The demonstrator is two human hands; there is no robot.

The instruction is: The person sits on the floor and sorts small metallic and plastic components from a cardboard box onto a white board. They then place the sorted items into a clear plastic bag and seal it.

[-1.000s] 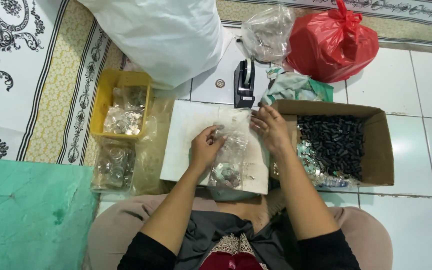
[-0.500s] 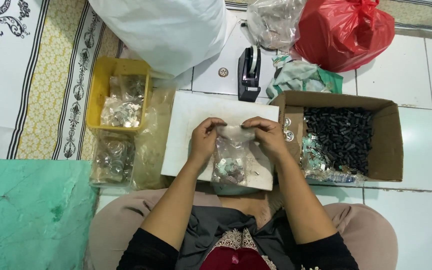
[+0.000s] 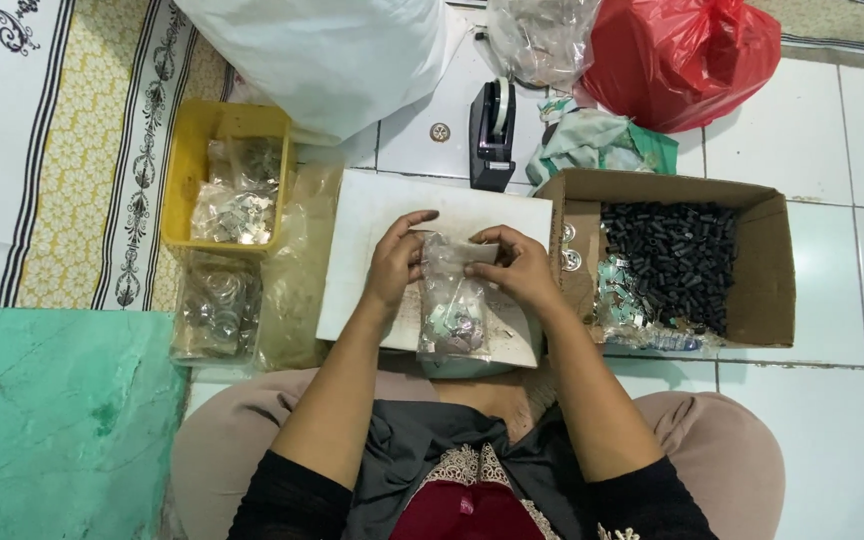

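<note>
Both hands are on one small clear plastic bag (image 3: 452, 300) right now, held over the white board (image 3: 372, 215) that sits on the floor in front of the lap. Left hand (image 3: 397, 262) pinches the bag's top left corner, fingers curled closed on the plastic, and right hand (image 3: 517, 268) does the same on the top right edge. So I'd call both closed around the bag, thumbs facing each other across its mouth. Bag hangs down with a small heap of little shiny metal bits in the bottom.

Stuff around it: cardboard box (image 3: 767, 260) just right of the board, with black cylindrical pieces and some shiny parts in it. Yellow tray (image 3: 187, 165) on the left holding packed bags, with more clear bags (image 3: 217, 310) below it. Black tape dispenser (image 3: 493, 130) behind the board, a red plastic bag (image 3: 682, 55) and a big white sack (image 3: 322, 50) further back on the tiles.
</note>
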